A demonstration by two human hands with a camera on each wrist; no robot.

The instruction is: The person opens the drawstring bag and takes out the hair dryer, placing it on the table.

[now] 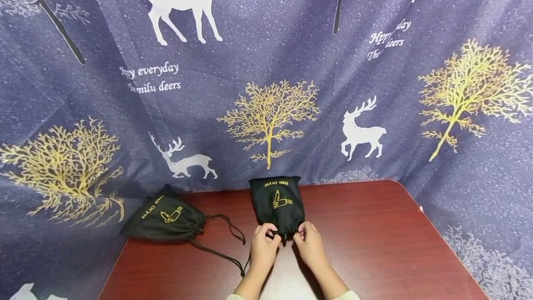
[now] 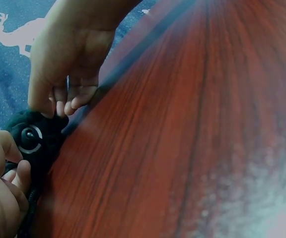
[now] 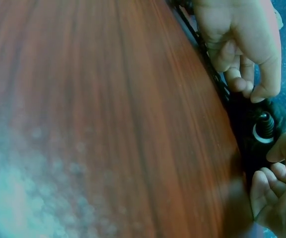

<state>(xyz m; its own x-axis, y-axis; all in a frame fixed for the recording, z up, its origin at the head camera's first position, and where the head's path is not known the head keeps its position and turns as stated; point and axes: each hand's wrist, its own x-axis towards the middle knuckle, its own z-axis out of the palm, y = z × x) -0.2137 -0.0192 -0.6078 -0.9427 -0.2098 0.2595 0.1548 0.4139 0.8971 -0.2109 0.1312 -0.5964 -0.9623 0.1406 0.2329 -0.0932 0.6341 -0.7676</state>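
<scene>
A black drawstring bag (image 1: 276, 200), printed with yellow "Hair Dryer" lettering and a dryer drawing, lies at the table's back edge with its mouth toward me. My left hand (image 1: 265, 246) pinches the left side of that mouth, and my right hand (image 1: 310, 246) pinches the right side. Between the hands, a black ribbed piece (image 3: 266, 126) with a silver ring round its base shows in the mouth. Whatever else is inside stays hidden by the cloth. A black drawstring (image 3: 200, 42) trails beside the left hand in the right wrist view.
A second black "Hair Dryer" bag (image 1: 166, 219) lies at the back left, bulging, its mouth gathered. Its loose cord (image 1: 220, 256) runs toward my left hand. The reddish-brown table (image 1: 374, 240) meets a purple cloth backdrop (image 1: 266, 59) with deer and trees.
</scene>
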